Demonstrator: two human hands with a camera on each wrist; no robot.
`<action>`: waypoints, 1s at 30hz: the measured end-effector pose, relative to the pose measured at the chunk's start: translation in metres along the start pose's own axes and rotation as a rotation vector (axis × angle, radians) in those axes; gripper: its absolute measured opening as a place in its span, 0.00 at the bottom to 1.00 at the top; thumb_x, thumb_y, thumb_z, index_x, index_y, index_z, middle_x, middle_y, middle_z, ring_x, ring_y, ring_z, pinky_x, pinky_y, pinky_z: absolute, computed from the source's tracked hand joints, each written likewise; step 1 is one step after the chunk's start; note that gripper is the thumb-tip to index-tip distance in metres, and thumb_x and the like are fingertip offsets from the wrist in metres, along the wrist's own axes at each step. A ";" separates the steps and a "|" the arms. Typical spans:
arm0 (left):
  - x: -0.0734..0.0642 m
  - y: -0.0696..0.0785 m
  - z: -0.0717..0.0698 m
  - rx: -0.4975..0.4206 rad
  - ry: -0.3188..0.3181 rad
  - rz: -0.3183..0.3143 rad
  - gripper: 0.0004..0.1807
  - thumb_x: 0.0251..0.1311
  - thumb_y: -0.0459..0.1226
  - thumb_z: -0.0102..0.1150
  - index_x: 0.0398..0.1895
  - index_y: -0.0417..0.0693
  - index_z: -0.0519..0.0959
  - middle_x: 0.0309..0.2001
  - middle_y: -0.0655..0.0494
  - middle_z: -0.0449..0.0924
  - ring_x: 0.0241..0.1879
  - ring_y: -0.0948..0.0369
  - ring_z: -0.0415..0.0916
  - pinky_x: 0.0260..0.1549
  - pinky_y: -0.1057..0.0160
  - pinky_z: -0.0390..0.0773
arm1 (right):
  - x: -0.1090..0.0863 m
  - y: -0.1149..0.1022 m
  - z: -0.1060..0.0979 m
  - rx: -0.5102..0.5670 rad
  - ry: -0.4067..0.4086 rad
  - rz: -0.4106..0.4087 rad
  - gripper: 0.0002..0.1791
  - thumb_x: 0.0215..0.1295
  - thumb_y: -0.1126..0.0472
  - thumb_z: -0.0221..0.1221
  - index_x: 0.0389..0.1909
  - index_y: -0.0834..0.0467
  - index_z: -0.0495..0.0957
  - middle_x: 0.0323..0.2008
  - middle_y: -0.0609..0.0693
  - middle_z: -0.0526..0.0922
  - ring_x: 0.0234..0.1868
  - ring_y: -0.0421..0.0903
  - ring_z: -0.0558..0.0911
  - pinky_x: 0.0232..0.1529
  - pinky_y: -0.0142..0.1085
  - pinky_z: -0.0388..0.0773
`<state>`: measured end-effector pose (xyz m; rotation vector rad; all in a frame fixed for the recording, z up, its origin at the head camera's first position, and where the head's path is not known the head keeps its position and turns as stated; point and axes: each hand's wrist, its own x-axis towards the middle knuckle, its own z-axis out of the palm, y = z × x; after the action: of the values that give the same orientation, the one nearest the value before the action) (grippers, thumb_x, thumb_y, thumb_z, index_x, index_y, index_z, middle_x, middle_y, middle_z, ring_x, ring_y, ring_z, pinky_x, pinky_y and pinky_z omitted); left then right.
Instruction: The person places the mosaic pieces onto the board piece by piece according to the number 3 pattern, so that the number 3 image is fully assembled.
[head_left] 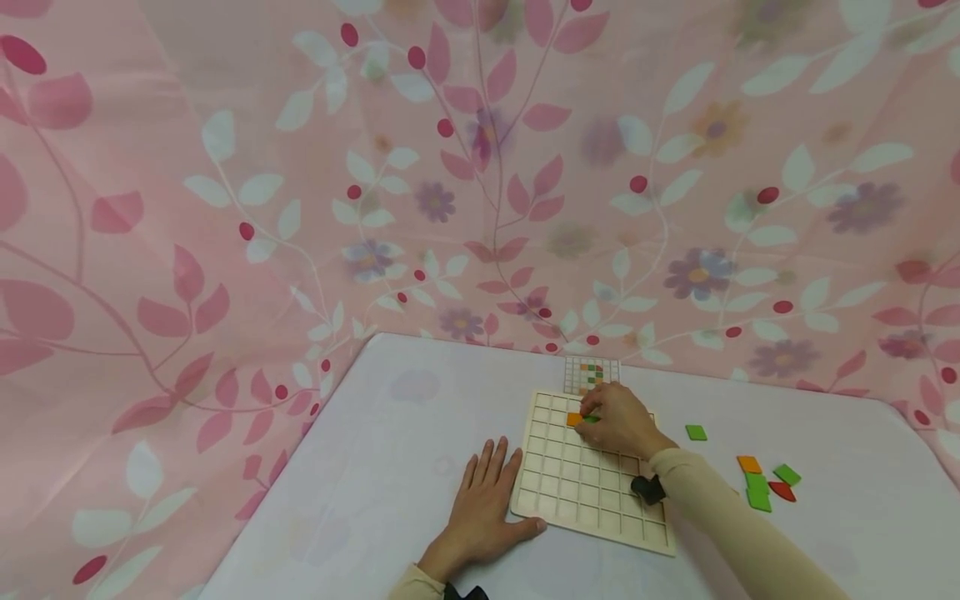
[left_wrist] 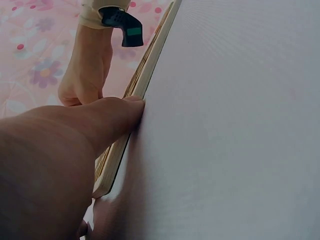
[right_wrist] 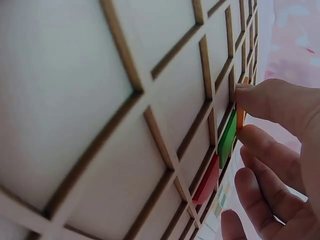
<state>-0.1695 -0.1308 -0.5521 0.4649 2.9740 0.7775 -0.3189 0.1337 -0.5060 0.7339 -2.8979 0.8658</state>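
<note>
A wooden grid board (head_left: 570,492) lies on the table, with a green tile (right_wrist: 227,140) and a red piece (right_wrist: 206,184) in neighbouring cells near its far edge. My right hand (head_left: 621,421) is over that far row, and its thumb and forefinger pinch an orange tile (right_wrist: 241,116) beside the green one. In the head view the hand covers the red piece. Spread out on the table at the board's left side is my left hand (head_left: 487,508). Its thumb (left_wrist: 122,112) rests against the board's front edge.
Behind the board is a small printed grid card (head_left: 573,375) with coloured squares. Right of the board lie a lone green tile (head_left: 696,432), an orange tile (head_left: 748,464), a red piece (head_left: 783,492) and several green tiles (head_left: 758,498). A floral curtain (head_left: 465,167) hangs behind the table.
</note>
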 end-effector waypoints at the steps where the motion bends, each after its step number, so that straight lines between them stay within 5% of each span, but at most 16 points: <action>1: 0.000 0.000 0.000 0.002 0.001 0.002 0.58 0.61 0.70 0.61 0.86 0.48 0.55 0.87 0.45 0.44 0.87 0.45 0.38 0.81 0.35 0.45 | 0.000 0.000 0.000 0.003 -0.002 0.001 0.05 0.56 0.59 0.76 0.33 0.54 0.91 0.41 0.48 0.92 0.54 0.57 0.84 0.54 0.54 0.85; 6: 0.002 -0.001 0.000 -0.003 -0.002 0.004 0.58 0.61 0.70 0.60 0.86 0.48 0.55 0.87 0.45 0.43 0.87 0.45 0.37 0.81 0.35 0.45 | 0.000 -0.002 -0.001 0.032 -0.009 0.038 0.06 0.58 0.58 0.76 0.34 0.53 0.91 0.42 0.49 0.91 0.58 0.60 0.83 0.56 0.56 0.84; 9: 0.003 -0.001 -0.002 -0.001 -0.002 0.005 0.58 0.61 0.71 0.60 0.86 0.48 0.55 0.88 0.46 0.43 0.87 0.46 0.37 0.81 0.35 0.44 | 0.000 -0.002 -0.002 0.051 -0.014 0.050 0.06 0.58 0.57 0.76 0.35 0.53 0.91 0.42 0.49 0.90 0.50 0.55 0.84 0.52 0.54 0.84; 30: 0.001 0.001 -0.001 -0.017 -0.022 -0.009 0.58 0.61 0.69 0.61 0.86 0.47 0.56 0.87 0.43 0.45 0.87 0.44 0.38 0.81 0.35 0.45 | -0.009 0.004 0.003 0.037 0.012 -0.022 0.04 0.66 0.58 0.73 0.31 0.50 0.90 0.37 0.45 0.89 0.43 0.47 0.85 0.48 0.51 0.85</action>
<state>-0.1703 -0.1299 -0.5505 0.4555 2.9443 0.7913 -0.3123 0.1395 -0.5118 0.7587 -2.8649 0.9211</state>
